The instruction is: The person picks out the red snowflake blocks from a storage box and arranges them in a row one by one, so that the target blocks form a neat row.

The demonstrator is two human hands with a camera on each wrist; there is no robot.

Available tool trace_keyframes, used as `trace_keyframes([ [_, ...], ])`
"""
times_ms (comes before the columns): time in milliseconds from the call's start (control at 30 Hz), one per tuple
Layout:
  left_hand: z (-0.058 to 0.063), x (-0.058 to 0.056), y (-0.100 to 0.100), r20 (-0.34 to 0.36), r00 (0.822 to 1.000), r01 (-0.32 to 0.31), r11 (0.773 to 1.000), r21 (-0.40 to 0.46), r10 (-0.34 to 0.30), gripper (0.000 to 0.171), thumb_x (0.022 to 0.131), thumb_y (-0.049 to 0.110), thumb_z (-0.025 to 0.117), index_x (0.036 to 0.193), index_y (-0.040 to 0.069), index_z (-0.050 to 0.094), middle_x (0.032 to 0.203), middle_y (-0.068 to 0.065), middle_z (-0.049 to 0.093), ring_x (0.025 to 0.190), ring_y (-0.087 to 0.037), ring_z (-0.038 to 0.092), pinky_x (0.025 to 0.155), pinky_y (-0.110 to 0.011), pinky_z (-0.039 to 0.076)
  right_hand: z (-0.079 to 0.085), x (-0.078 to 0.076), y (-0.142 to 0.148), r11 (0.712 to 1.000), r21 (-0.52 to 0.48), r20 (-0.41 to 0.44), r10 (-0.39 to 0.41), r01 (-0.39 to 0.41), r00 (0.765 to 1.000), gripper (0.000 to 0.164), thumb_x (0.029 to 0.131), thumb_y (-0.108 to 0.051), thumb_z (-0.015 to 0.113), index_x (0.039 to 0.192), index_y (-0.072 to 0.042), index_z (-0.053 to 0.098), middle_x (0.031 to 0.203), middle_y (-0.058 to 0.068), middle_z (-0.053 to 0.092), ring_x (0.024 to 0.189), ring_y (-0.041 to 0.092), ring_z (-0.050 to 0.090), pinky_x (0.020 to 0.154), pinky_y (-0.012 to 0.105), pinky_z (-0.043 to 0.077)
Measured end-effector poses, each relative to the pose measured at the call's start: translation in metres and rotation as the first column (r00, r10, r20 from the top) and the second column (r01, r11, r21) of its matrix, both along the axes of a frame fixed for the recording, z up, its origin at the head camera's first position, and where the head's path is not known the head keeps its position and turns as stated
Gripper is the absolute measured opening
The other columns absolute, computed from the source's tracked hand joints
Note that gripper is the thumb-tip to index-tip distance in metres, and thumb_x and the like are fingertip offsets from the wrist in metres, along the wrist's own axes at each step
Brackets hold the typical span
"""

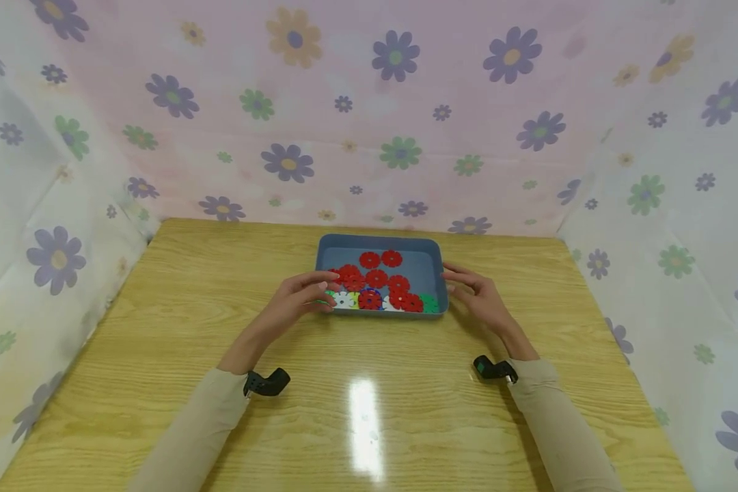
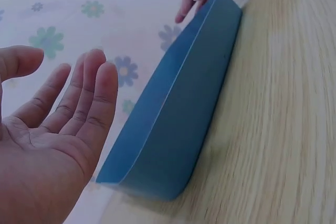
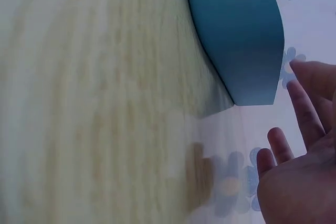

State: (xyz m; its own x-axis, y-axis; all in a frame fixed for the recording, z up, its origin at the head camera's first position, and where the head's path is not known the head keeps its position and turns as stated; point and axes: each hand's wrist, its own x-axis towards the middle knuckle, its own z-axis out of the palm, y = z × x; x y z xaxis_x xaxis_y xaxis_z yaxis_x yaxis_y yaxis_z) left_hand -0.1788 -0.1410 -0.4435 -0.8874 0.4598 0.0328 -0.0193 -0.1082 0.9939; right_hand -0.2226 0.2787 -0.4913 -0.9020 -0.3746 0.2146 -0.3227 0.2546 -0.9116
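While a flowered cloth (image 1: 357,123) rises behind and on both sides, the wood-grained table (image 1: 320,424) reaches well past the tray (image 1: 418,265) to left and right, and furthest on the near side. The tray lies flat toward the table's back edge; the head view looks down into it, the wrist views onto its blue outer walls. At its near left corner is the left hand (image 1: 298,295), fingers extended and gripping nothing; I cannot tell whether it touches the rim. The right hand (image 1: 480,297), also loosely spread, is just beside the right wall; its own wrist view shows a slim gap. Dark cameras (image 1: 272,383) sit at both wrists. The head view alone shows discs (image 1: 376,278), mostly red, some white and green along the near wall. The right camera's green patch (image 1: 481,367) is too small to read.
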Motion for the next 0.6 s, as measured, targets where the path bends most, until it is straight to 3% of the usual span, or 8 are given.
trace_keyframes([
  [200, -0.002, -0.007, 0.014, 0.025, 0.999, 0.032, 0.998, 0.052, -0.033, 0.041, 0.108, 0.018, 0.051, 0.142, -0.005, 0.051, 0.127, -0.016, 0.067, 0.104, -0.030, 0.067, 0.103, -0.054, 0.050, 0.000, -0.007, -0.003, 1.000, 0.007, 0.019, 0.029, -0.029, 0.999, 0.035, 0.104, -0.005, 0.057, 0.135, 0.010, 0.059, 0.154, 0.023, 0.047, 0.148, 0.036, 0.035, 0.106, 0.014, 0.041],
  [367, -0.006, -0.011, 0.023, 0.063, 0.998, 0.009, 0.998, 0.065, -0.013, 0.035, 0.108, 0.017, 0.052, 0.137, -0.002, 0.056, 0.128, -0.026, 0.063, 0.102, -0.033, 0.067, 0.096, -0.041, 0.057, -0.003, -0.012, -0.005, 0.999, 0.015, 0.047, 0.044, -0.045, 0.998, 0.033, 0.103, -0.006, 0.058, 0.133, 0.009, 0.062, 0.153, 0.022, 0.048, 0.148, 0.035, 0.035, 0.105, 0.015, 0.042],
  [600, -0.009, -0.017, 0.038, 0.175, 0.985, -0.028, 0.989, 0.143, 0.003, 0.047, 0.109, 0.020, 0.047, 0.144, -0.012, 0.046, 0.124, -0.020, 0.065, 0.095, -0.020, 0.066, 0.089, -0.030, 0.058, -0.008, -0.016, -0.004, 0.999, -0.004, 0.075, 0.052, -0.051, 0.996, 0.034, 0.103, -0.006, 0.058, 0.133, 0.010, 0.061, 0.156, 0.022, 0.045, 0.150, 0.035, 0.032, 0.103, 0.014, 0.044],
])
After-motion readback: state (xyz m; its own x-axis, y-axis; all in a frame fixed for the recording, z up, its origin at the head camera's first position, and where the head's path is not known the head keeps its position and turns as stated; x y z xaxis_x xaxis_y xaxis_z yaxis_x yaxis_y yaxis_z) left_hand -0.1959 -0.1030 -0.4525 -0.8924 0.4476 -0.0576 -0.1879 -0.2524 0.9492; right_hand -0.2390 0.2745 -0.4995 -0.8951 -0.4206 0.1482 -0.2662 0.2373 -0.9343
